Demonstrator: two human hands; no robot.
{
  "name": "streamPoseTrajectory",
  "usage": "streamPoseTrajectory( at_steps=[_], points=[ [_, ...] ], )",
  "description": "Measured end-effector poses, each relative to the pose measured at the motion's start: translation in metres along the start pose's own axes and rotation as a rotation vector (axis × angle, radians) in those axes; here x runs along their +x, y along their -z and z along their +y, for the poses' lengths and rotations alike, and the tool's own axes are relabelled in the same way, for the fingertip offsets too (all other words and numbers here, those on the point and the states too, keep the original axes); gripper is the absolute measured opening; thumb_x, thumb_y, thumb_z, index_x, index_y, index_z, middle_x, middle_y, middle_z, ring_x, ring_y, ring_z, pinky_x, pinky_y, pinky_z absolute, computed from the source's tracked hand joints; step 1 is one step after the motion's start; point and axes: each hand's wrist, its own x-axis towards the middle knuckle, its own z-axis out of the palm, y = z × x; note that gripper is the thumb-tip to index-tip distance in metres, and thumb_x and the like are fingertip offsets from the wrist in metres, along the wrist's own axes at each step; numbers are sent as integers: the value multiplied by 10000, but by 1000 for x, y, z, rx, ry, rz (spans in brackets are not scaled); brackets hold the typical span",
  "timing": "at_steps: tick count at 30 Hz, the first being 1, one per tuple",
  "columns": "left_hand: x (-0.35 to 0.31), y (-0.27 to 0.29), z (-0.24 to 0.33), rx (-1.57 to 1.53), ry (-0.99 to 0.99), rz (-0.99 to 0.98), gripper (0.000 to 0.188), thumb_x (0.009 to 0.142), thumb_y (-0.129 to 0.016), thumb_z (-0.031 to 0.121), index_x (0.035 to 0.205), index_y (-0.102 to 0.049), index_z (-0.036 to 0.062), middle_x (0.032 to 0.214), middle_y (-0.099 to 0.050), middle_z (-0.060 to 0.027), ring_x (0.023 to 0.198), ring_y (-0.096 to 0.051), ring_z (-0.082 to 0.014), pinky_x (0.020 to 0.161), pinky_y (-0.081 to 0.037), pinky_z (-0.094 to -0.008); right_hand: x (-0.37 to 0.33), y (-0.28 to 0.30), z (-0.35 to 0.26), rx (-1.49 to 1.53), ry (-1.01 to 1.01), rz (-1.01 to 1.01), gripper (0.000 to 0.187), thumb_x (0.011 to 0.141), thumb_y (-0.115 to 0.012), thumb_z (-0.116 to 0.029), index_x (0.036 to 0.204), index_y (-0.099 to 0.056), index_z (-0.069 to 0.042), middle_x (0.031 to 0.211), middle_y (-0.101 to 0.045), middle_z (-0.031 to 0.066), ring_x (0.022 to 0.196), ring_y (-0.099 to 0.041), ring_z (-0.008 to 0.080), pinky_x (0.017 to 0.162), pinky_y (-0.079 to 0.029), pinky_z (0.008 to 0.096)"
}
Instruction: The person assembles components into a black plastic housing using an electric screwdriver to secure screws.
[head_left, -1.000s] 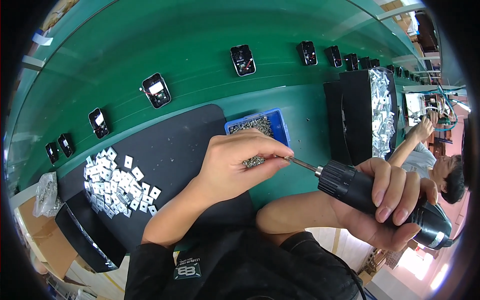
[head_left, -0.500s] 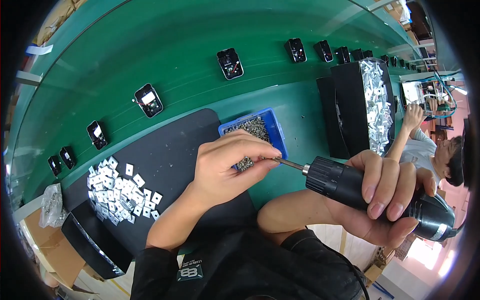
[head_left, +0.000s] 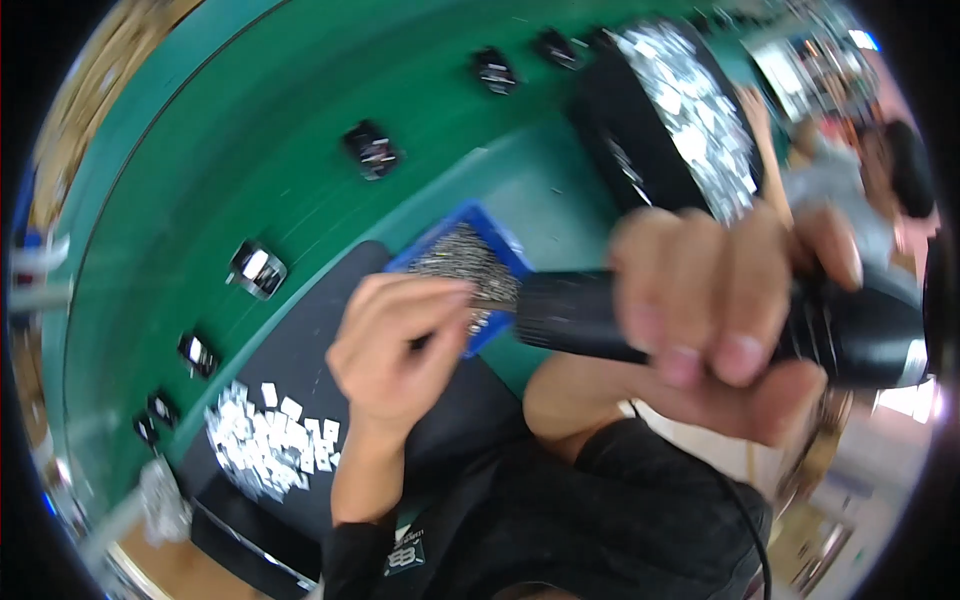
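Note:
My right hand (head_left: 705,300) wraps around a black corded electric screwdriver (head_left: 565,310), held nearly level with its bit pointing left. My left hand (head_left: 385,345) is pinched at the bit's tip, thumb and forefinger closed together. Whatever sits between those fingertips is too small and blurred to name. Just beyond and partly behind the fingers is a blue bin (head_left: 508,243) of small metal screws (head_left: 455,255). A pile of small silver square plates (head_left: 262,445) lies to the left on a black mat (head_left: 320,375).
Open black housings (head_left: 371,150) with parts inside are spaced along the green belt (head_left: 300,120). At far right stands a black box (head_left: 620,140) heaped with silver plates (head_left: 690,110). A co-worker (head_left: 850,180) sits beyond it. A clear plastic bag (head_left: 163,505) lies lower left.
My view has swung, shifting the scene round. Both hands and the screwdriver stay together and appear further left and slightly higher over the bin. The picture is now blurred by motion.

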Motion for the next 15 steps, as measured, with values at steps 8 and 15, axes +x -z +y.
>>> streamPoseTrajectory(
  at_steps=[8,15],
  points=[
    [-5,-13,-6,-95,36,121,225,714,-634,-120,906,-559,-30,873,-632,-168,803,-598,-255,748,-487,-346,11,16,-17,-129,-70,146,493,815,-699,-241,1194,-445,-57,717,-554,14,577,-524,124,624,-452,252],
    [0,-7,16,121,-163,-23,259,636,-754,-79,859,-644,-8,821,-697,-120,732,-653,-227,678,-507,-301,-6,20,-24,105,-82,-77,493,905,-575,-277,1305,-356,-88,790,-523,-8,642,-530,124,627,-421,281]
  ],
)
